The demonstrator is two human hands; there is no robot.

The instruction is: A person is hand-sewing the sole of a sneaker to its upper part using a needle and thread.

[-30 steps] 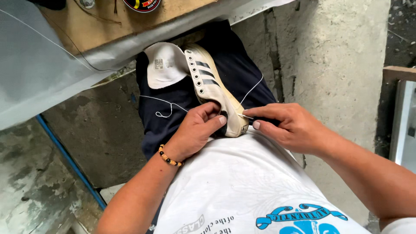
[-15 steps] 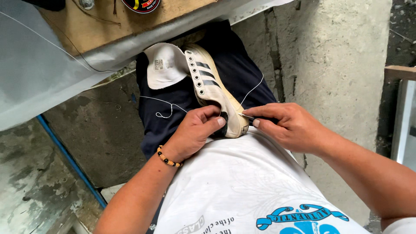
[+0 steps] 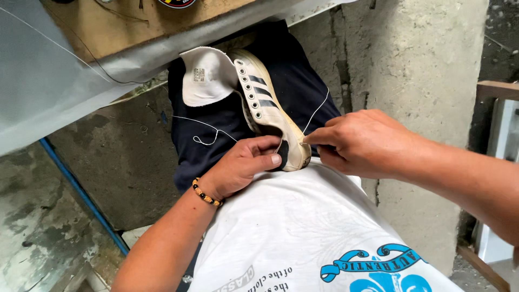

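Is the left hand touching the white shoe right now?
Touching. The head view shows the left hand pressed against the heel end of the white shoe, its thumb lying across the side, with no gap visible.

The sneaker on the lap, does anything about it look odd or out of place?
Yes. The white sneaker has no laces in its eyelets, and its tongue is flopped out flat to the side. A loose white thread trails across the dark trousers. The left hand steadies the heel; the right hand pinches there.
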